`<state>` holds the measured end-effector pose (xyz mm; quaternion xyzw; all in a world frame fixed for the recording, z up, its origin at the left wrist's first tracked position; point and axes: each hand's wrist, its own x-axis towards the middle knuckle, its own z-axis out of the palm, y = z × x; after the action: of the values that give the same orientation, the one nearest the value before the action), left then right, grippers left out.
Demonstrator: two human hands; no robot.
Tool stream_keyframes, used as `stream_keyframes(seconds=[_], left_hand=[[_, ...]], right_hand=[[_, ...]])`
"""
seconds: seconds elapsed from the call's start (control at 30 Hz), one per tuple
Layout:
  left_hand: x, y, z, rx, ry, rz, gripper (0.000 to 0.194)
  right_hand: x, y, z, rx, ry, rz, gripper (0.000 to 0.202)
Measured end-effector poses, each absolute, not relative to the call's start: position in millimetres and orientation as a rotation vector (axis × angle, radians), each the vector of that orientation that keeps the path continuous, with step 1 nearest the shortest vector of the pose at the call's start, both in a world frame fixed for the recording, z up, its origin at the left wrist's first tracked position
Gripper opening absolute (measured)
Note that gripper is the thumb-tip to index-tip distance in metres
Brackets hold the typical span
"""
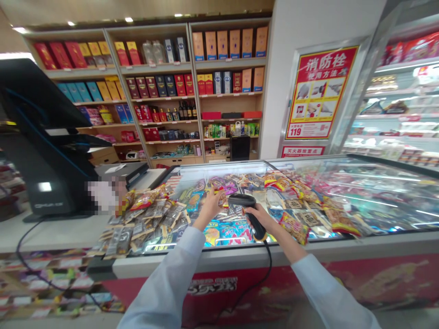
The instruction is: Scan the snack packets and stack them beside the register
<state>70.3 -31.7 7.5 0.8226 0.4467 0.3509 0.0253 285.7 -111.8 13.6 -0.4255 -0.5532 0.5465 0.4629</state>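
My right hand (pixel 256 215) is wrapped round the handle of a black barcode scanner (pixel 243 199), whose head points left. A cord hangs from the foot of its handle. My left hand (pixel 210 204) pinches a small yellow and red snack packet (pixel 223 200) just in front of the scanner head. Both hands are above the glass top of a chest freezer (pixel 206 250). On the left part of the glass lies a heap of small clear and brown snack packets (pixel 151 219). To the right of the scanner lie more snack bags (pixel 295 227), yellow, red and brown.
A black checkout terminal (pixel 44 137) stands on the white counter (pixel 13 233) at the left. The scanner cord (pixel 264 269) drops down the freezer front. Behind are shelves of boxed bottles (pixel 164 87), a red fire-hydrant sign (pixel 318 91) and a lit cooler (pixel 404 105) at the right.
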Motion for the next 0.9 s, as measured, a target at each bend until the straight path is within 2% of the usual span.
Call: stream_keyframes(seconds=[0.27, 0.47, 0.7, 0.9], left_hand=[[56, -28, 6, 2.511, 1.374, 1.202, 0.076], [56, -33, 17, 2.528, 1.313, 1.285, 0.065], [49, -39, 25, 2.504, 1.194, 1.29, 0.071], [51, -41, 34, 2.421, 1.471, 1.244, 0.069]], right_hand=[[270, -122, 22, -1.142, -1.446, 1.264, 0.021], [271, -125, 22, -1.13, -1.428, 1.257, 0.021], [269, -132, 30, -1.075, -1.42, 1.225, 0.023], [262, -142, 41, -1.085, -1.398, 1.191, 0.022]])
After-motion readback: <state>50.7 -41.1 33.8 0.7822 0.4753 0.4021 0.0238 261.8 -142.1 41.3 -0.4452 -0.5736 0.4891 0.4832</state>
